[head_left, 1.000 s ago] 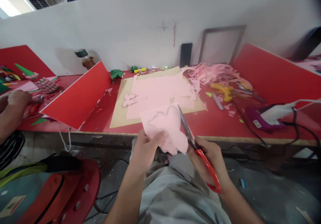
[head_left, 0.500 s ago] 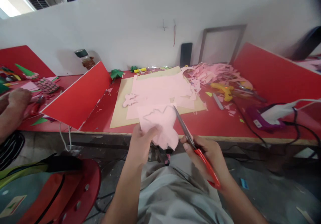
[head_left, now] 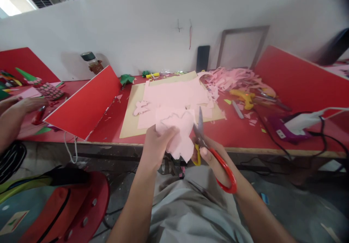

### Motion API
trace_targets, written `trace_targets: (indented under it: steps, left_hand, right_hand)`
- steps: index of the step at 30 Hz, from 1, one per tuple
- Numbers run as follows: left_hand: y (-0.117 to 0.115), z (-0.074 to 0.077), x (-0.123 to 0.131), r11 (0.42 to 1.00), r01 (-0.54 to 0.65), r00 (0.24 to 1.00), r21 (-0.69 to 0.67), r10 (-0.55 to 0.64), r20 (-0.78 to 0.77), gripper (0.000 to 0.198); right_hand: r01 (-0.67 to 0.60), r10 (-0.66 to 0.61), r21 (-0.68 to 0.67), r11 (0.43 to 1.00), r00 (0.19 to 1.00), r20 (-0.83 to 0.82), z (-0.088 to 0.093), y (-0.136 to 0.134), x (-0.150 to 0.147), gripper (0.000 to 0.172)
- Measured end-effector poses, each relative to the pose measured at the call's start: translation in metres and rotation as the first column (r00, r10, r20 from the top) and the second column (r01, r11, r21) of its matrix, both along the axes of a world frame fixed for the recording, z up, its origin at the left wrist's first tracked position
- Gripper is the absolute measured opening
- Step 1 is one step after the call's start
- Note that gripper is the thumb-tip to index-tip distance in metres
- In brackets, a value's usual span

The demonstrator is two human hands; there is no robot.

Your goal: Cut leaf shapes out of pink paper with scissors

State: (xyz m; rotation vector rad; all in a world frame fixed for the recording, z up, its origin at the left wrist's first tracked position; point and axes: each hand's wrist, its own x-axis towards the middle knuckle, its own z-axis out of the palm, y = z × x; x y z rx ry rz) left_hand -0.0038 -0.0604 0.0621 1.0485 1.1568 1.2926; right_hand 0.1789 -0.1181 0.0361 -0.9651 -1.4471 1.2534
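Between the thumb and fingers of my left hand (head_left: 158, 146) is a piece of pink paper (head_left: 178, 141), held up just over the table's front edge. A wavy drawn outline runs across its upper part, and its lower right edge is cut in curves. My right hand (head_left: 215, 163) grips scissors (head_left: 201, 136) with red handles; their blades stand apart by the paper's right edge. A bit of yellow shows by the fingers of that hand. Behind, a small pink paper cutout (head_left: 141, 108) lies on pink sheets (head_left: 174, 92) over a tan board (head_left: 127, 123).
Pink paper strips (head_left: 234, 79) are heaped at the back right, near a yellow glue gun (head_left: 243, 97) and a purple power strip (head_left: 286, 128). Red panels (head_left: 87, 105) stand at both sides. Another person's hand (head_left: 24, 106) is at the far left.
The scissors' blades have spread apart and turned more upright. The pink paper has shifted slightly right in my left hand. The other person's hand at the left has moved a little.
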Motion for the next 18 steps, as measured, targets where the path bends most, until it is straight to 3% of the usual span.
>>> trace_targets:
  steps: [7, 11, 15, 18]
  left_hand:
    - [-0.008, 0.001, -0.005, 0.997, 0.074, 0.994, -0.014, -0.075, -0.079, 0.017]
    - [-0.01, 0.004, -0.006, 0.996, 0.086, 0.992, -0.004, -0.086, -0.087, 0.018]
    - [-0.004, 0.002, -0.005, 0.999, 0.04, 0.997, 0.023, -0.039, -0.072, 0.016]
    - [0.006, 0.002, -0.005, 0.998, -0.003, 0.999, 0.07, 0.005, -0.039, 0.016]
  right_hand:
    - [0.074, -0.081, 0.103, 0.992, 0.995, 0.062, 0.02, 0.009, -0.004, 0.039]
    - [0.07, -0.076, 0.134, 0.988, 0.996, 0.041, 0.023, 0.011, -0.004, 0.041]
    - [0.079, -0.081, 0.064, 0.995, 0.996, 0.027, 0.017, 0.012, -0.001, 0.038]
    - [0.112, -0.111, -0.01, 0.994, 0.993, 0.024, 0.013, 0.015, 0.0, 0.045]
